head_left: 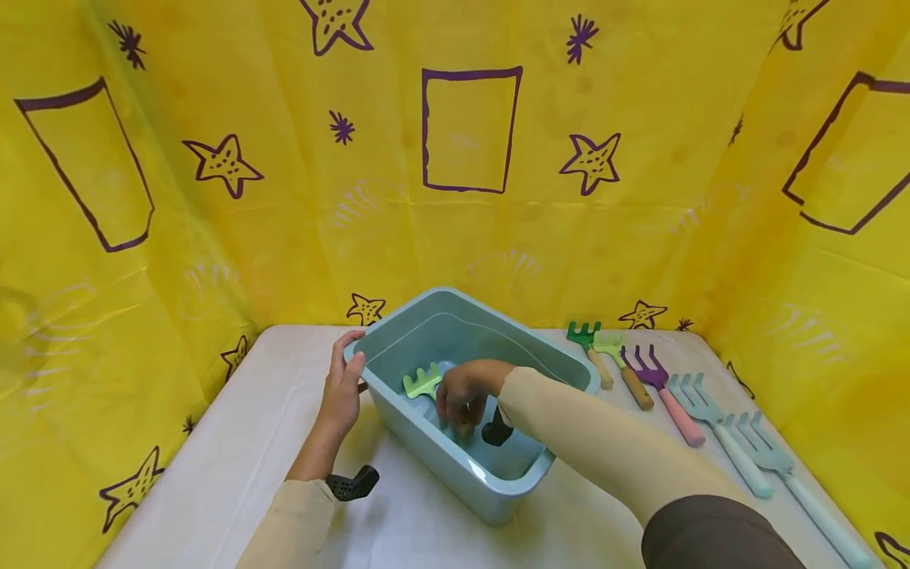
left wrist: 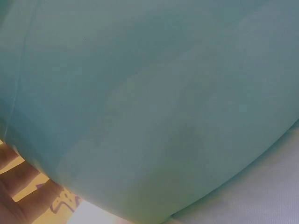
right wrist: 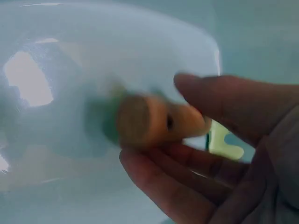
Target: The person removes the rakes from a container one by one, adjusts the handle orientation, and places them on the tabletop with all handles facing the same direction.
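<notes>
A pale blue plastic bin [head_left: 434, 427] stands at an angle on the white table. My left hand [head_left: 344, 395] grips its left corner, thumb near the rim and fingers against the outer wall; some of those fingers [left wrist: 28, 186] show in the left wrist view. Inside the bin, my right hand [head_left: 465, 391] holds a small hand rake by its wooden handle [right wrist: 145, 120], thumb on one side and fingers curled under the other. The light green head of that hand rake [head_left: 422, 382] points left and away, its tines spread. Part of the handle is hidden by the hand.
Right of the bin lie several hand rakes in a row: a dark green one [head_left: 584, 336], a light green one [head_left: 626, 371], a purple one with pink handle [head_left: 664, 387] and two pale blue ones [head_left: 718, 427]. Yellow patterned cloth [head_left: 469, 237] walls the white table [head_left: 298, 356] on three sides.
</notes>
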### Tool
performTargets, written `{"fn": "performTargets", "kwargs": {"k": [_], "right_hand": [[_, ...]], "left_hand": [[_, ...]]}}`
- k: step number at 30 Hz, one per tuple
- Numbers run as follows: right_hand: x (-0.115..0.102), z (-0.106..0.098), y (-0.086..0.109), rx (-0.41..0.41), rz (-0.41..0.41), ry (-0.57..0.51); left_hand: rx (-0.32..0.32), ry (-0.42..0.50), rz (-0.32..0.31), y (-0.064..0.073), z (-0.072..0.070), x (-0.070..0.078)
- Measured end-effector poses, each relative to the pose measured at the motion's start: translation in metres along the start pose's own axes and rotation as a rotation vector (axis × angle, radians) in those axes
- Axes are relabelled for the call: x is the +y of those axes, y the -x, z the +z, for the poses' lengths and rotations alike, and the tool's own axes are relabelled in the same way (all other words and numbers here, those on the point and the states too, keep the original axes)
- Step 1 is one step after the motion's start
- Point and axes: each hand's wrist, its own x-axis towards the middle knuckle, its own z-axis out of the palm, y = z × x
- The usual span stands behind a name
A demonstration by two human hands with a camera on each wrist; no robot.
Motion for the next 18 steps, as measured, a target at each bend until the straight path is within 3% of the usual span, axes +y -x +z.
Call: {"fn": "performTargets", "kwargs": {"k": [5,11,18], "right_hand": [[0.003,0.0,0.002,0.096,0.009,-0.035],[0.003,-0.014,0.008,0.057,-0.075,-0.083],[-0.001,-0.029,0.019,0.055,-0.089,-0.179]], "left_hand": [[-0.016,0.015,-0.009,0.001,0.001,0.001],[-0.022,0.02,-0.019,0.001,0.001,0.003],[-0.011,-0.013,-0.023,-0.001,0.0,0.001]]}}
